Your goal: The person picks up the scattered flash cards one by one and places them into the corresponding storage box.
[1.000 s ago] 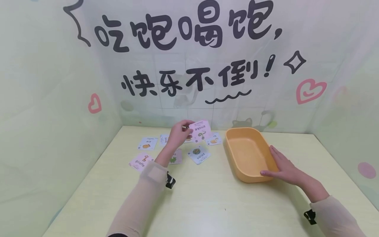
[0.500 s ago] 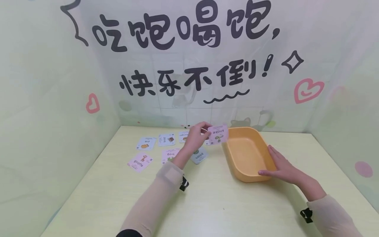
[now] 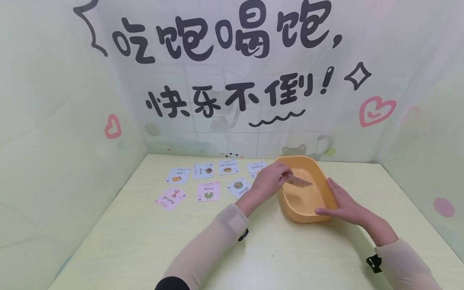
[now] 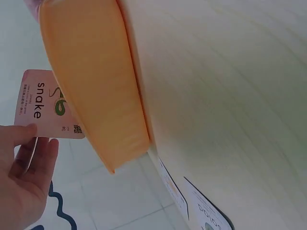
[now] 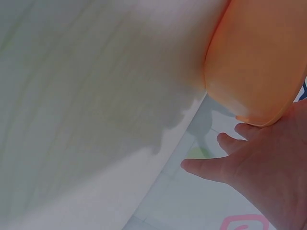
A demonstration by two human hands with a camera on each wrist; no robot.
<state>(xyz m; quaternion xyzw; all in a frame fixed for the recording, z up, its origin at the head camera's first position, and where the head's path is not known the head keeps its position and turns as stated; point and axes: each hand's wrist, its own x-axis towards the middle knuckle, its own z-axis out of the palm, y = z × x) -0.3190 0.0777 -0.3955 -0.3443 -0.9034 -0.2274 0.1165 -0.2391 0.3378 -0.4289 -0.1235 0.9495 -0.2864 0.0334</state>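
In the head view, my left hand pinches a pink picture card over the yellow-orange plastic basin, above its floor. Seen from the left wrist, the card reads "snake", its lower edge held between thumb and fingers, and the basin wall hides part of it. My right hand rests against the basin's right side, thumb lying over the near rim. From the right wrist, the straight, spread fingers lie by the outer wall; the thumb is hidden there.
Several cards lie left of the basin: pie, pork, hamburger, bread, a card showing a bowl of salad, frog and giraffe. A printed curtain stands behind the pale table.
The left hand has carried the snake card rightward from above the other cards to over the basin, tilting it flatter. The right hand stays at the basin's side.
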